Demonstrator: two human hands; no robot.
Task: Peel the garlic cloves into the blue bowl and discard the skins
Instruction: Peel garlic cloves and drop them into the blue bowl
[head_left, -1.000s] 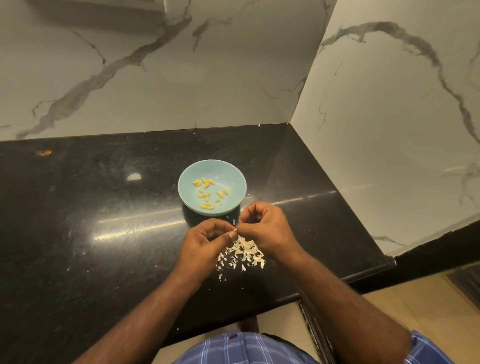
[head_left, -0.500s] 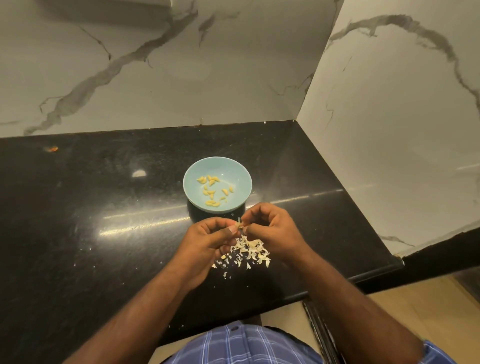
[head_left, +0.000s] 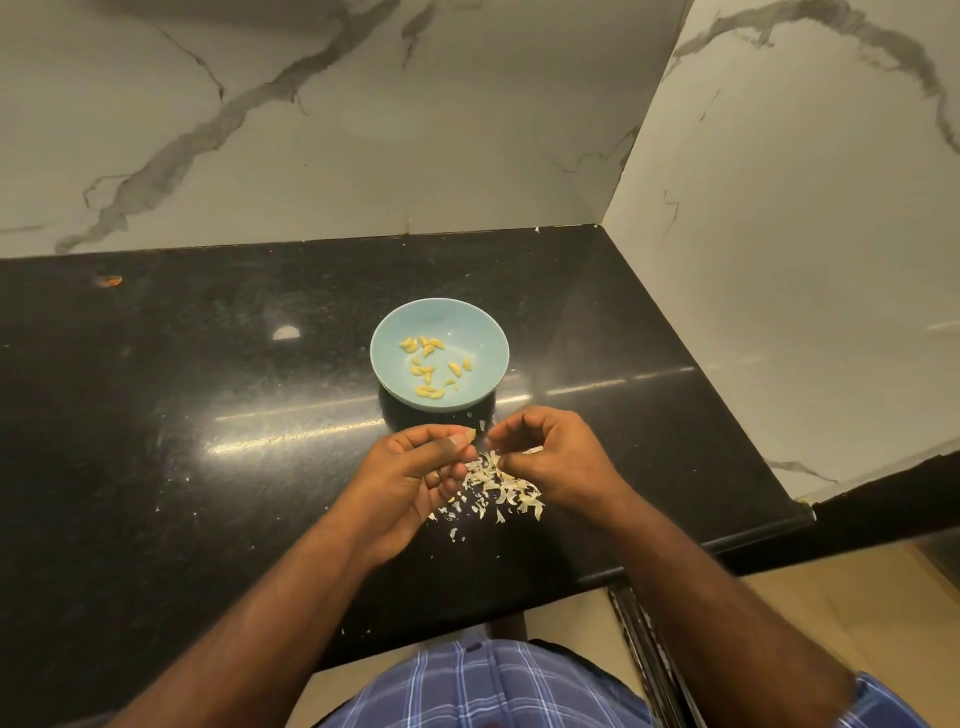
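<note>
Currently the left hand pinches a garlic clove at its fingertips. The right hand, fingers curled, appears to hold skin fragments; this cannot be confirmed. The blue bowl lies directly beyond both hands, nearer the left. The skins lie on the table beneath the hands.

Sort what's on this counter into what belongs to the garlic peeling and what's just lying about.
Part of the job:
blue bowl
peeled cloves in it
skin pile
clove pinched by left hand
right hand

Lying about:
orange scrap, far left of countertop
</note>
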